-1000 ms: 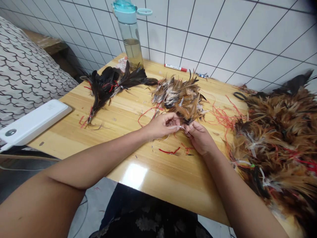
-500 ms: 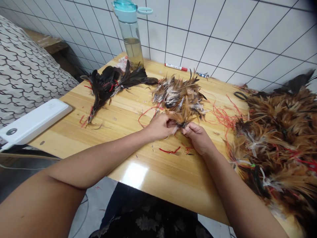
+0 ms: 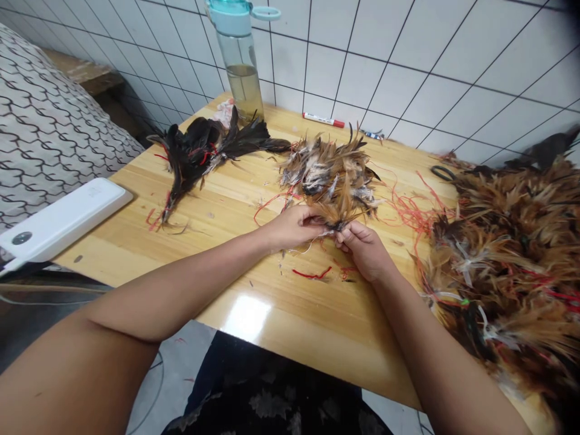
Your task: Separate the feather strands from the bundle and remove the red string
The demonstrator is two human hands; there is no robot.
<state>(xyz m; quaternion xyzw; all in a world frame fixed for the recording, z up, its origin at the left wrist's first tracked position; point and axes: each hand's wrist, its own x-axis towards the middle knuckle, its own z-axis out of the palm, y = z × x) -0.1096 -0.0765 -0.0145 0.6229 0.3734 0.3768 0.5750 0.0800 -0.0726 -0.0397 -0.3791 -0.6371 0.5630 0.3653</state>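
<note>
A small bunch of brown feathers [image 3: 339, 208] is pinched between my hands above the wooden table [image 3: 217, 272], its tips fanning away from me. My left hand [image 3: 292, 228] grips the base of the bunch from the left, fingers closed. From the right, my right hand [image 3: 362, 244] closes thumb and fingers on the same dark base. A thin pale thread [image 3: 308, 246] hangs under my left fingers. Right behind the bunch lies a pile of brown and grey feathers [image 3: 326, 160]. Short red string pieces [image 3: 312, 275] lie on the table just below my hands.
Black feather bundles [image 3: 194, 145] lie at the left back, near a water bottle [image 3: 244, 78]. A marker [image 3: 322, 119] rests by the tiled wall [image 3: 362, 54]. Tangled red string [image 3: 412, 211] and a large heap of brown feathers [image 3: 512, 241] occupy the right. A white power bank [image 3: 67, 211] sits left.
My left hand has shifted slightly right, its fingers now closer to my right hand at the feather base. More of the pale thread shows below it.
</note>
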